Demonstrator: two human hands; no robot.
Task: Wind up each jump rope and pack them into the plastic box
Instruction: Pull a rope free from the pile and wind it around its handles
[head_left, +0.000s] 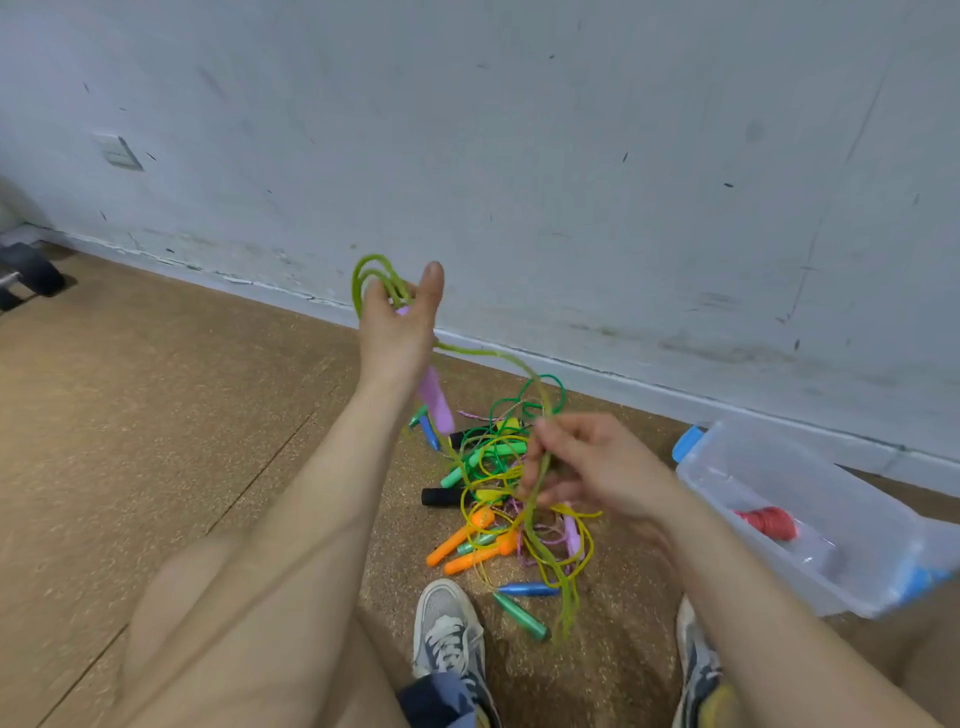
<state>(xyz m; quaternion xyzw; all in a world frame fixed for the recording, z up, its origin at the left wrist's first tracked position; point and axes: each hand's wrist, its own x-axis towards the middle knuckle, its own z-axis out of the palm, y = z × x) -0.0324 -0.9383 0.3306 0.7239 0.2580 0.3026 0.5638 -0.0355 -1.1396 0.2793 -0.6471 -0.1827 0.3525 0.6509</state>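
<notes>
Left hand (400, 322): raised, thumb straight up, fingers curled round several loops of one yellow-green jump rope (493, 356); the loops stand out at 11 o'clock from the palm.
Purple handle (436, 400): one, hanging at 5 o'clock below the left wrist, blurred.
Right hand (587, 467): at 4 o'clock from the left hand, lower and nearer the body; its fingertips pinch the same rope's strands.
Rope relative to the grips: one strand arcs from the left hand across to the right; below the right hand, doubled strands drop toward 6 o'clock and end near the shoes.
Pile of jump ropes (498, 493): one tangle on the floor, between and beneath the two hands, at 7 o'clock from the right hand; cords in green, yellow and a pink braid.
Handles counted in the pile: two orange handles (460, 543) side by side, two black handles (441, 496), two blue handles (527, 588), one long green handle (522, 616); others are too tangled to count.
Plastic box (727, 475): one, clear, open, with two blue latches (687, 442), at 3 o'clock from the right hand, near the wall.
Inside the box: one wound red rope (769, 522).
Shoes (449, 629): two, at 6 o'clock, either side of the pile's near edge.
Floor (156, 415): cork-brown.
Wall (519, 156): pale and scuffed, at 12 o'clock.
</notes>
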